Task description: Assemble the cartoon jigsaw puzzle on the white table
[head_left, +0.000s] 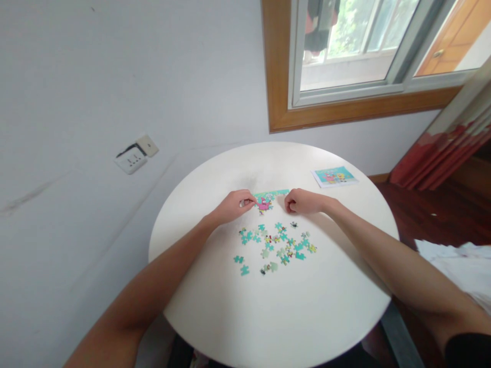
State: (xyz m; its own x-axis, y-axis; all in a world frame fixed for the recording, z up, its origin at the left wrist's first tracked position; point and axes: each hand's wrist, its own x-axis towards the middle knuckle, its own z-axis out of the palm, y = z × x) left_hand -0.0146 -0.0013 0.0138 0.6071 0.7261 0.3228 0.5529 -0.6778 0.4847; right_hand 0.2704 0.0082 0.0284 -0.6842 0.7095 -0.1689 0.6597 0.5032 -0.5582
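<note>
A partly joined jigsaw puzzle (264, 205) with a pink figure and a green top strip lies flat on the round white table (245, 317). At its left edge, the thumb and fingertips of my left hand (237, 203) are pinched on a small puzzle piece, mostly covered by the fingers. My right hand (305, 201) rests by the puzzle's right side with its fingers curled closed; whatever is in them, if anything, is hidden. Loose puzzle pieces (298, 247), mostly teal with some yellow and pale ones, are scattered on the near side of both hands.
A picture card (334, 177) with a pink and a yellow figure lies at the table's back right. The wall with a socket (131, 159) borders the table's far left. A window (353, 51) and a red-and-white curtain (433, 145) are beyond. White papers (456, 266) sit at right.
</note>
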